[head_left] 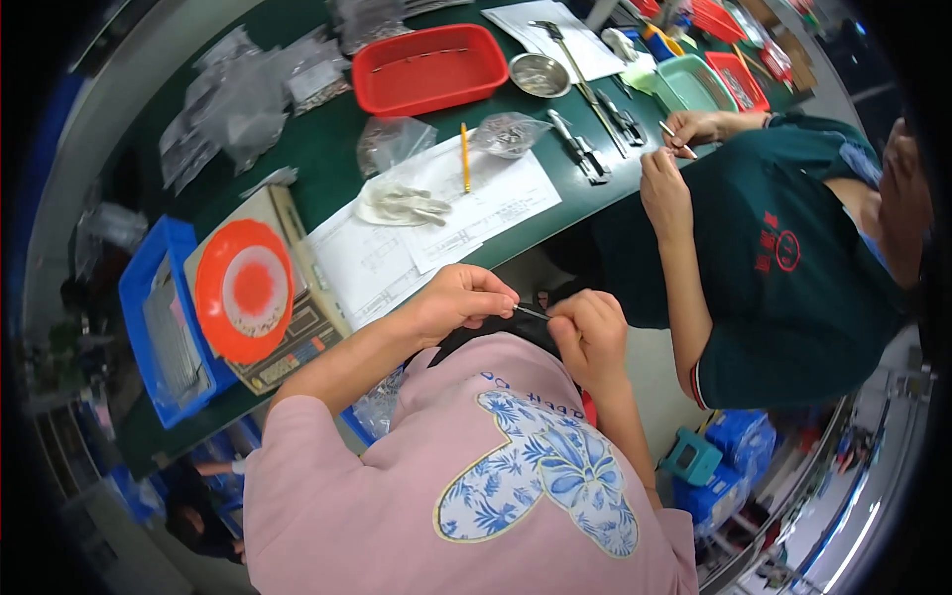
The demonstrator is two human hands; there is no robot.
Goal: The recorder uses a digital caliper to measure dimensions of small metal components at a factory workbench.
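Over my lap, beside the table's near edge, both of my hands are closed on a thin grey metal rod (532, 312). My left hand (464, 299) pinches its left end between thumb and forefinger. The fingers of my right hand (592, 332) curl round the other end and hide it. Drawing sheets (377, 263) lie on the table just beyond my hands. On them rest a white glove (402, 205), a yellow pencil (465, 159) and a clear bag of small parts (510, 134).
At left, a scale (288, 342) carries an orange dish (210, 288) beside a blue bin (149, 288). A red tray (431, 94), a metal bowl (539, 75) and calipers (585, 159) stand farther back. To the right, a co-worker's hands (679, 159) hold a small thin piece.
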